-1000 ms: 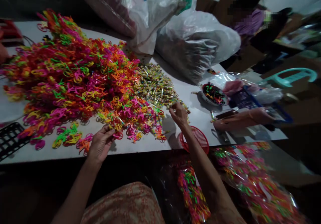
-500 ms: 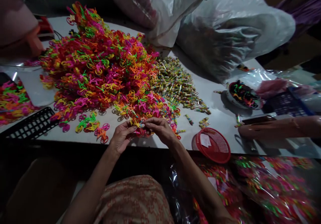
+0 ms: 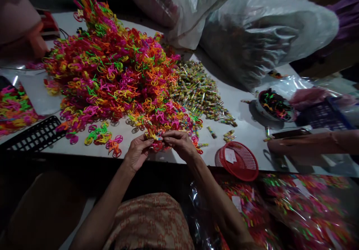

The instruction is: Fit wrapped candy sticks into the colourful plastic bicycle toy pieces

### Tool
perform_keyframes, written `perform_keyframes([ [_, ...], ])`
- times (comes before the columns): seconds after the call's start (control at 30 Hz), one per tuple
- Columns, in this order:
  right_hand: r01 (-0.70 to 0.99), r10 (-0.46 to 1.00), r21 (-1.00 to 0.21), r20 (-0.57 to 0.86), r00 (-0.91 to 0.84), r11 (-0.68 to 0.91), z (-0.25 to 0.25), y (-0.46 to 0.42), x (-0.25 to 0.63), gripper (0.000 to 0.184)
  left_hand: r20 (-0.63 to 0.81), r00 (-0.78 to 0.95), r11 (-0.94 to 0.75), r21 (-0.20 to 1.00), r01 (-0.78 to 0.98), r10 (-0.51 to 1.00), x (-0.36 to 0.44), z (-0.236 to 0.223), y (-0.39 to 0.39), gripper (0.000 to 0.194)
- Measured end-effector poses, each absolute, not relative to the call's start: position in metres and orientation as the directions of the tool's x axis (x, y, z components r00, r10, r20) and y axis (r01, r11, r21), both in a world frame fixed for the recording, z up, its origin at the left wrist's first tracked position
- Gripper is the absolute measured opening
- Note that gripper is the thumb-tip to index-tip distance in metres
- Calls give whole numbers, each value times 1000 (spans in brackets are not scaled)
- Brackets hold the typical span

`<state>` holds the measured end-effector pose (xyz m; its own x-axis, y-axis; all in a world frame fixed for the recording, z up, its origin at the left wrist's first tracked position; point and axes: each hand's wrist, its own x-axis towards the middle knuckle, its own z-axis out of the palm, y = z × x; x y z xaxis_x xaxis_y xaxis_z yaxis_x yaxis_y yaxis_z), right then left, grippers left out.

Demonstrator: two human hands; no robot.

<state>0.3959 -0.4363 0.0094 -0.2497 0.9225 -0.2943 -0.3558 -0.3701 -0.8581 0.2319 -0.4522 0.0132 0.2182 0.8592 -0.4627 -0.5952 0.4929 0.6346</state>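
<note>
Head view: right hand [image 3: 181,144] has joined left hand [image 3: 137,153].

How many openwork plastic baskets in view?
3: red basket at the front, right of centre; black basket at left; blue basket at far right, partly covered. Others may be hidden.

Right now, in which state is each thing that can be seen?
Left hand: pinching a yellow piece
Right hand: beside it, grip unclear
Plastic pieces: heaped, some scattered
Wrapped tubes: heaped, a few apart
Red basket: open, paper inside
Bowl: open, filled
Whitish sack: bulging
</note>
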Motion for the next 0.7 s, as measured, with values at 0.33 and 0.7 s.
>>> perform_keyframes([
  [0.33,-175,966,-972,-113,-231,-155,17,-446,400,12,-478,85,458,753,-473,874,230,12,-455,34],
  [0.7,-101,982,-994,-11,-191,-31,18,-452,395,10,-486,104,476,750,-459,868,226,17,-452,38],
])
